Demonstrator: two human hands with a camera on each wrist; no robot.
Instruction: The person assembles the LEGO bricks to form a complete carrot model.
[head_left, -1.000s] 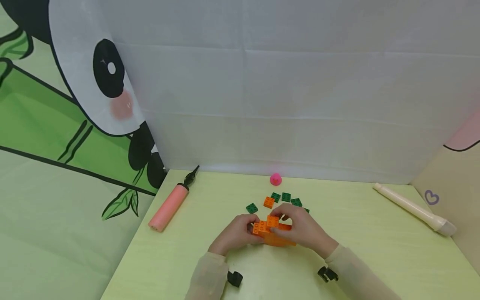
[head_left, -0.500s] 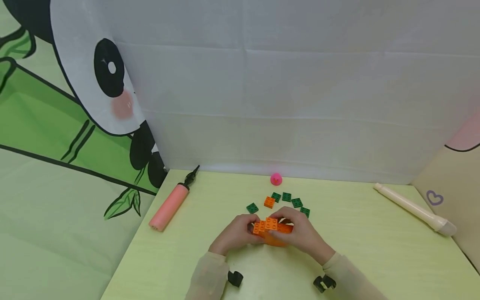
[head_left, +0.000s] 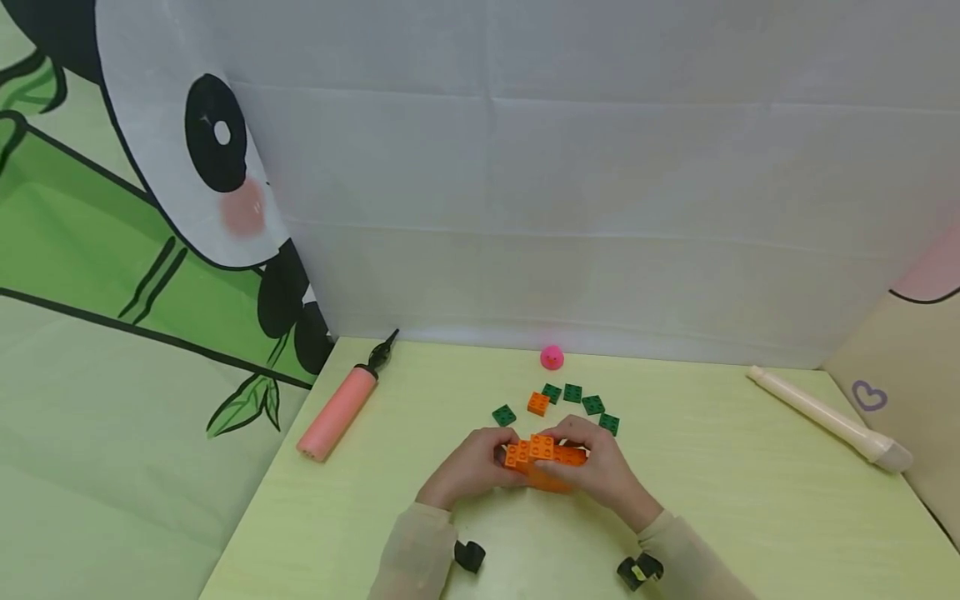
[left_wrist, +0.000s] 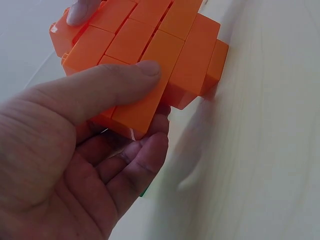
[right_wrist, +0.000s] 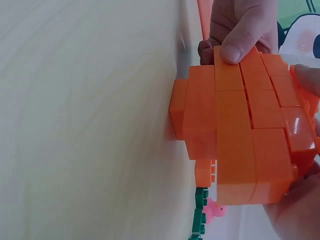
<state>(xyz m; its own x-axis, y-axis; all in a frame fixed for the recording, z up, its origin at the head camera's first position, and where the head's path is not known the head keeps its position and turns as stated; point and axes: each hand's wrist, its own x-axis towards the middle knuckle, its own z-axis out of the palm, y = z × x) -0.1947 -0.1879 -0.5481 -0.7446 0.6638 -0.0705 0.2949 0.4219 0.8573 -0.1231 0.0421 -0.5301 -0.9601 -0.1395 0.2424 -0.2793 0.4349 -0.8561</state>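
Observation:
Between both hands is a build of orange toy building bricks (head_left: 551, 480), narrower toward its underside. My left hand (head_left: 477, 461) grips its left end; in the left wrist view the thumb presses the flat side of the build (left_wrist: 160, 55) and the fingers curl behind. A single orange brick (head_left: 542, 447) sits on top, studs up. My right hand (head_left: 600, 467) pinches that top brick, thumb on the near side and fingers at the back. From the right wrist, rows of joined bricks (right_wrist: 235, 125) show, with the right fingertips at the edge of the view.
Behind the build lie a loose orange brick (head_left: 537, 403) and several green bricks (head_left: 573, 392). A pink toy duck (head_left: 552, 358) stands farther back. A pink hand pump (head_left: 341, 412) lies at left, a cream tube (head_left: 825, 417) at right. A white backdrop (head_left: 570, 250) borders the table's back edge.
My right hand has moved slightly left and down with the top orange brick, which now sits lower on the build. The rightmost green brick is uncovered. My left hand stays put.

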